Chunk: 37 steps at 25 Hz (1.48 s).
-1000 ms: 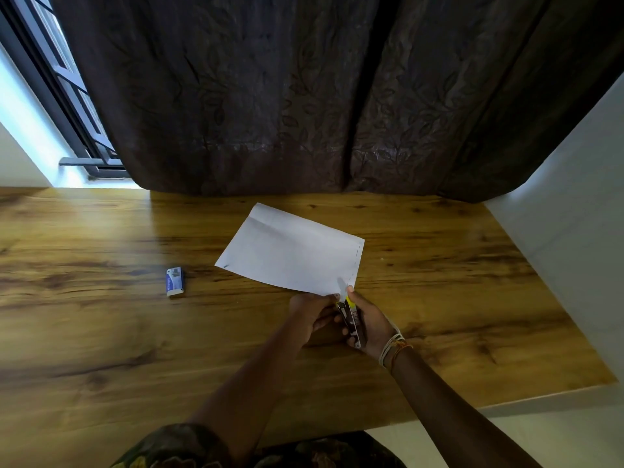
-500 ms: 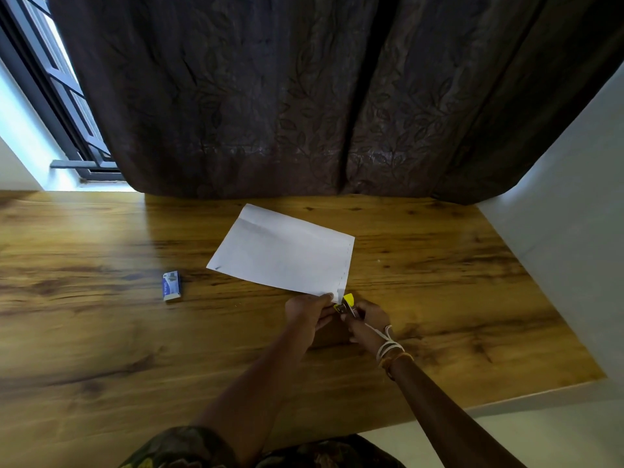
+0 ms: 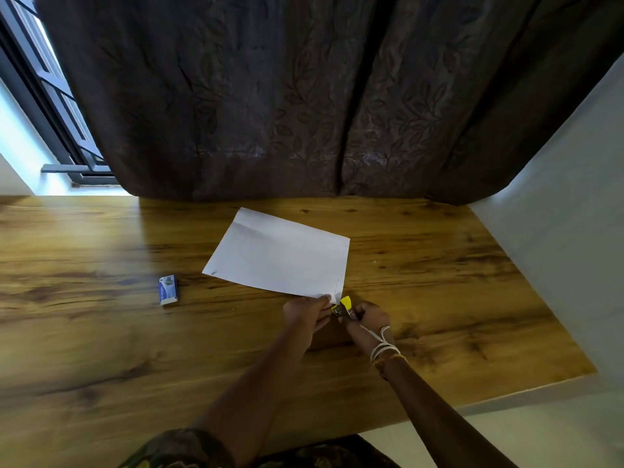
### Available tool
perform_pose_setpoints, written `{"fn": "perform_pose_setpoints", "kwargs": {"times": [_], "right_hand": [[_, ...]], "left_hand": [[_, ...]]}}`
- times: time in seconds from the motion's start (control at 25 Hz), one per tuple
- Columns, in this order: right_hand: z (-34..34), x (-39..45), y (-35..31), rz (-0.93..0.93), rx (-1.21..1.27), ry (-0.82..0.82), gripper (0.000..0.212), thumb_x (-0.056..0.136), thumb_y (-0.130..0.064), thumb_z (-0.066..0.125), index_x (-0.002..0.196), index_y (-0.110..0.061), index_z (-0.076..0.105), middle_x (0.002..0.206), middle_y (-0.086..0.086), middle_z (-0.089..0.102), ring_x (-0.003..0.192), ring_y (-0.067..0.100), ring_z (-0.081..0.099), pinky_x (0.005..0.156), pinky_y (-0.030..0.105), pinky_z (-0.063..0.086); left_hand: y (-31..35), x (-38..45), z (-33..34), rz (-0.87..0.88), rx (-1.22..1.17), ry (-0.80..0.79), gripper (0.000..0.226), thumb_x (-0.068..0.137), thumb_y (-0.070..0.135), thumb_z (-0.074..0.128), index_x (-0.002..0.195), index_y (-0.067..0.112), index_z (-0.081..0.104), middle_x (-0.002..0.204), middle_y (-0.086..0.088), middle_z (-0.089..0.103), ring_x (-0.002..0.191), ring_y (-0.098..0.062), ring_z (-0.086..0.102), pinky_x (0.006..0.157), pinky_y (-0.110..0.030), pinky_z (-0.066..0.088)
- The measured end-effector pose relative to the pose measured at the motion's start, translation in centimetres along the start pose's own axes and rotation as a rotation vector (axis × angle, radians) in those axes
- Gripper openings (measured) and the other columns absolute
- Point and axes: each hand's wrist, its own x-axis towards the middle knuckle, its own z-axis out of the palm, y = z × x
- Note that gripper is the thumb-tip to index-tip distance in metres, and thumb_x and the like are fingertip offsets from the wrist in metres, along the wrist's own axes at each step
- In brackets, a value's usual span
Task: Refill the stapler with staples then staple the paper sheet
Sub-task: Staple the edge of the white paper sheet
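— Starting at our fingers [image 3: 326, 298]: the left hand [image 3: 304, 315] is pinching the near corner of the paper sheet [image 3: 277, 256], closed lightly on its edge. The right hand [image 3: 366, 315] is wrapped shut around the stapler [image 3: 344, 307], whose yellow tip is sitting just beside that corner, at about 3 o'clock from it.

— Are we getting the corner in properly?

— We can't tell whether the paper is lying inside the mouth. We're judging it best to be sliding the corner fully in, keeping the sheet flat on the table [image 3: 101, 349], then squeezing squarely.

— And the staples?

— The small blue box [image 3: 168, 289] is lying well apart at 9 o'clock from the sheet. It's looking closed; we can't be seeing what's inside.
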Motion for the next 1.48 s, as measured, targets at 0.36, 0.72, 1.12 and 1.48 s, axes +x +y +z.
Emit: {"fn": "perform_pose_setpoints", "kwargs": {"times": [0.36,0.72,1.12,1.48], "right_hand": [[-0.5,0.1,0.2,-0.010,0.182,0.048,0.005,0.072,-0.023,0.073,0.072,-0.022,0.068,0.068,-0.003,0.067,0.065,0.015,0.060,0.054,0.023,0.042],[-0.1,-0.5,-2.0,0.234,0.495,-0.346,0.038,0.086,-0.051,0.056,0.096,-0.015,0.059,0.078,0.003,0.063,0.059,0.014,0.054,0.052,0.024,0.038],[-0.4,0.3,-2.2,0.436,0.674,-0.400,0.052,0.090,-0.058,0.044,0.083,-0.012,0.066,0.073,0.003,0.063,0.061,0.014,0.056,0.056,0.024,0.045],[0.8,0.7,-1.7,0.423,0.717,-0.228,0.044,0.080,-0.055,0.063,0.080,-0.012,0.073,0.076,0.004,0.071,0.071,0.015,0.064,0.064,0.028,0.051]], "left_hand": [[-0.4,0.4,-0.4,0.051,0.046,-0.002,0.029,0.073,-0.001,0.079,0.096,0.009,0.064,0.091,-0.012,0.075,0.072,-0.017,0.074,0.058,-0.029,0.060],[-0.1,0.9,-0.7,-0.016,-0.014,-0.041,0.023,0.070,0.003,0.083,0.087,0.004,0.068,0.084,-0.013,0.076,0.074,-0.020,0.075,0.065,-0.034,0.061],[0.0,0.9,-1.0,-0.029,-0.034,-0.125,0.023,0.074,0.002,0.080,0.092,0.011,0.069,0.081,-0.005,0.077,0.077,-0.018,0.074,0.067,-0.033,0.060],[0.0,0.9,-0.9,-0.049,-0.052,-0.126,0.035,0.074,0.007,0.081,0.105,0.002,0.066,0.086,-0.012,0.077,0.079,-0.022,0.075,0.064,-0.033,0.060]]}}
